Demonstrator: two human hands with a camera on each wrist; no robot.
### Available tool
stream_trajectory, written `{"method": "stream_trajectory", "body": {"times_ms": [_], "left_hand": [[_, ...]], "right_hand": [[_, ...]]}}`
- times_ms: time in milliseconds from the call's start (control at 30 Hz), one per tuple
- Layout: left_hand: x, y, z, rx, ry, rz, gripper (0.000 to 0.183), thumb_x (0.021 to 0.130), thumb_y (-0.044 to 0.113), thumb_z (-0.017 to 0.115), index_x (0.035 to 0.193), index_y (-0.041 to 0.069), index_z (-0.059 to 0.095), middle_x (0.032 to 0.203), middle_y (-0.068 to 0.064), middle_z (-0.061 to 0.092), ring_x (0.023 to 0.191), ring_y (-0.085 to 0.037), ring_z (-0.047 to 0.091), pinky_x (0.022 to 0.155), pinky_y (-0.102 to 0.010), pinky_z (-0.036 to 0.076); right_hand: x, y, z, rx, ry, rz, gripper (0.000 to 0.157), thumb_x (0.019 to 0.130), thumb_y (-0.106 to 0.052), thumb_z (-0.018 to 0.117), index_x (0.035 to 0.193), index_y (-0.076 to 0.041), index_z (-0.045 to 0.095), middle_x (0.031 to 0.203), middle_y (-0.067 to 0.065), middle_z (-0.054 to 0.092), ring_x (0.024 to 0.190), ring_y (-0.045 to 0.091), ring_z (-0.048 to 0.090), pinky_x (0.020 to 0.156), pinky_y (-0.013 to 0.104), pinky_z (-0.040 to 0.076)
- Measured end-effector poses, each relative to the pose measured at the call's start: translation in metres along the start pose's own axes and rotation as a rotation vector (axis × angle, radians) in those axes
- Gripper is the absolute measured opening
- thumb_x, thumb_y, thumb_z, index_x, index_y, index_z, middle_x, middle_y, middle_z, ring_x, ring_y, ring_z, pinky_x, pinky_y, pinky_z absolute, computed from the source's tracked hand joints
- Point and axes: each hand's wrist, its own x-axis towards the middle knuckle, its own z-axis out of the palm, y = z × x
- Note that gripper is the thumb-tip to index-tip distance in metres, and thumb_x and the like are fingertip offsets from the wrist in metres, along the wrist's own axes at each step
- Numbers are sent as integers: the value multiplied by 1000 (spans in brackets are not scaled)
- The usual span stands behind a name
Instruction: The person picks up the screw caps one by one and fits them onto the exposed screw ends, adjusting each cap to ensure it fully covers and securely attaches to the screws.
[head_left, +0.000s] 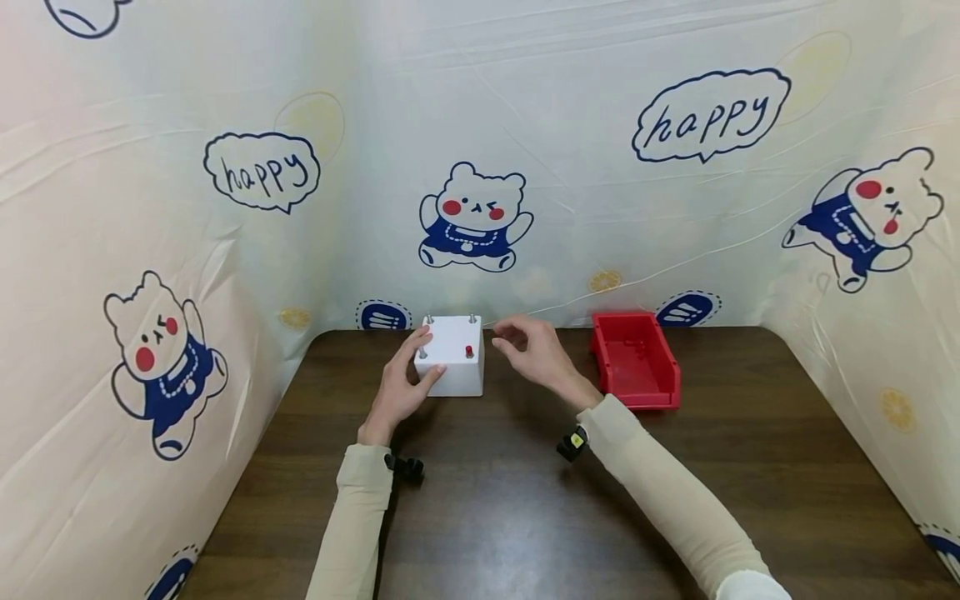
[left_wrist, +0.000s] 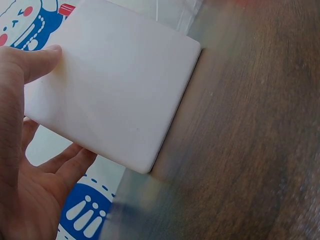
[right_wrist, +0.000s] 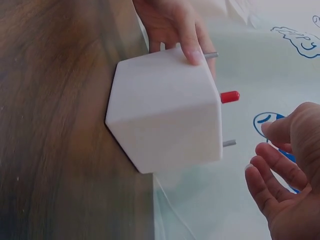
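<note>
A white box (head_left: 461, 382) stands on the table, with metal posts rising from the corners of its top. Over the front right post sits a red cap (right_wrist: 230, 96); the other posts look bare, like the metal post (right_wrist: 229, 143) in the right wrist view. My left hand (head_left: 399, 388) grips the box from its left side, thumb on the front face and fingers toward the far side. Just right of the box, apart from it, my right hand (head_left: 538, 354) hovers with loosely bent fingers and nothing between thumb and fingertips.
A red plastic bin (head_left: 666, 402) stands right of the right hand; small red pieces seem to lie in it, too small to tell. The brown wooden table (head_left: 487, 517) is bordered at the back and sides by a printed curtain (head_left: 570, 192).
</note>
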Motion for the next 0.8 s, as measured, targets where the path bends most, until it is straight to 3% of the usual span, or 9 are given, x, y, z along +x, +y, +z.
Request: {"method": "stream_trajectory", "body": {"times_ms": [133, 367, 533, 800], "left_hand": [[0, 1, 0, -1, 2, 2, 62, 101, 31, 77, 157, 24, 52, 173, 6, 36, 159, -28, 36, 118, -61, 44], [0, 3, 1, 13, 1, 11, 61, 101, 31, 76, 157, 23, 52, 173, 6, 38, 160, -27, 33, 127, -60, 33], [1, 3, 0, 10, -4, 1, 62, 101, 32, 76, 158, 24, 52, 173, 7, 36, 160, -26, 33, 125, -60, 36], [0, 2, -1, 11, -5, -17, 62, 102, 34, 76, 158, 25, 51, 174, 7, 35, 160, -29, 34, 121, -63, 40]], "right_hand": [[-2, 2, -5, -3, 14, 11, 21, 99, -14, 77, 119, -8, 77, 114, 11, 78, 95, 22, 71, 88, 40, 64], [-6, 8, -15, -19, 59, 51, 21, 98, -14, 78, 119, -10, 77, 112, 8, 78, 95, 22, 71, 88, 41, 64], [-7, 13, -23, -24, 82, 57, 21, 98, -12, 78, 119, -11, 77, 113, 9, 78, 98, 25, 72, 91, 48, 64], [-10, 20, -35, -32, 93, 62, 23, 98, -13, 78, 121, -9, 78, 117, 11, 78, 101, 27, 74, 94, 46, 64]]}}
